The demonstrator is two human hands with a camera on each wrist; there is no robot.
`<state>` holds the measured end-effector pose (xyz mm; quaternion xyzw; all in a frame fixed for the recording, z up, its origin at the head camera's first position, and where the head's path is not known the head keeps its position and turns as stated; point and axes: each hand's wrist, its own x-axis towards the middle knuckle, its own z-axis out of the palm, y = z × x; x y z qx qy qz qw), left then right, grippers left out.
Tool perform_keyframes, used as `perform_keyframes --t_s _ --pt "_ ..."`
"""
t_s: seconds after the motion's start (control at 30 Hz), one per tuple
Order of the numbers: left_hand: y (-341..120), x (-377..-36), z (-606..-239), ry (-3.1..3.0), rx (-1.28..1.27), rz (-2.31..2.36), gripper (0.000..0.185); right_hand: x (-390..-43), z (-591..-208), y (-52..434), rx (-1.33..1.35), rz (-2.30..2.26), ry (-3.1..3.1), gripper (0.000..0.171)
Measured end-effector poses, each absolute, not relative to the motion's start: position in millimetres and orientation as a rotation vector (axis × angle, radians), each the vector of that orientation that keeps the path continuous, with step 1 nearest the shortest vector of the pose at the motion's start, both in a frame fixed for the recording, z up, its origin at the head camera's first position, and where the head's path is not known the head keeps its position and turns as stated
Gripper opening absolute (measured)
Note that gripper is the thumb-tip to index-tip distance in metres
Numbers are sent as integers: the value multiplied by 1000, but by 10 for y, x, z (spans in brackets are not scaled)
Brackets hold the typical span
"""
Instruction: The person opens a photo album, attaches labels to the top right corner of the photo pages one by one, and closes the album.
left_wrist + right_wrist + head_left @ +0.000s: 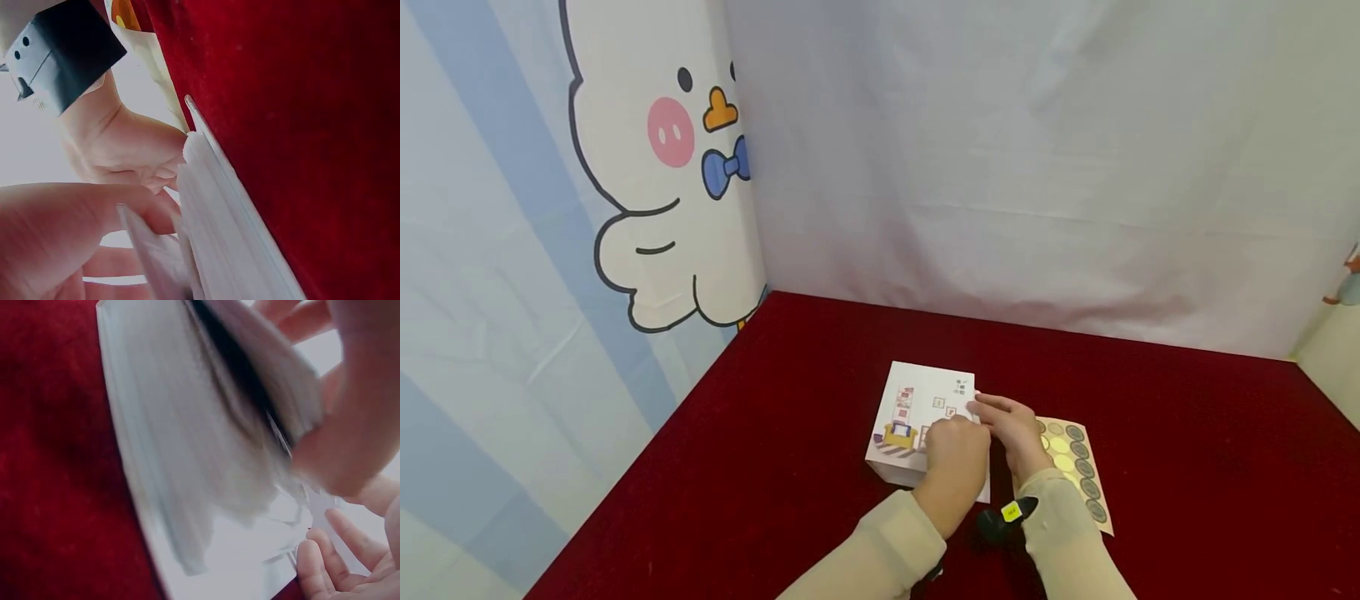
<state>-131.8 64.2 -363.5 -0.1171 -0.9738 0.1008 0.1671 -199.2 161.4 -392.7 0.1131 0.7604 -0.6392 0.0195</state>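
A thick white book (917,392) with a small drawn room on its cover lies on the red cloth. Over its near right corner, my left hand (957,467) pinches the cover and some pages between thumb and fingers. In the right wrist view the left hand (350,419) lifts that part, leaving a dark gap above the other pages (169,425). At the book's right side is my right hand (1013,433), its fingers fairly straight. Its fingertips (309,565) touch the book's edge in the right wrist view. The page block (225,212) also shows in the left wrist view.
A sheet of round stickers (1086,467), gold and grey, lies partly under the right forearm. A black wrist camera (996,527) with a yellow label sits by the right cuff. Red cloth (737,467) covers the table, with pale curtains (1037,167) behind.
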Motion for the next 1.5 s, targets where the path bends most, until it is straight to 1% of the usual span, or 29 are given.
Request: perform_keyframes --t_s 0.13,0.37,0.47,0.6,0.8,0.87,1.07,1.3,1.5 --pt "633 -1307 -3633 -2856 -304 285 14 -2003 -3963 1600 327 -1925 2419 40" --pt "638 -1311 -3652 -2986 -269 219 23 -2013 -4002 1604 363 -1853 2504 36" --pt "585 -1315 -3664 -3014 -298 178 30 -2008 -4008 1605 358 -1845 2527 35" --pt "433 -1313 -3661 -3024 -414 97 37 -2006 -4011 1606 345 -1837 2545 33" --pt "160 -1349 -3646 -2939 -667 -192 27 -2000 -4005 1658 348 -1829 2544 34" --pt "70 -1375 -3653 -2907 -716 -270 28 -1985 -3997 1677 364 -1827 2520 36" --pt "-199 -1443 -3653 -2893 -640 -400 37 -1941 -3982 1729 417 -1858 2421 41" --pt "-483 -1508 -3689 -2911 -612 -882 55 -1919 -3949 1803 406 -2050 2261 40" --pt "-636 -1548 -3742 -2880 -606 -1031 58 -1825 -3881 1870 333 -2129 2183 41"
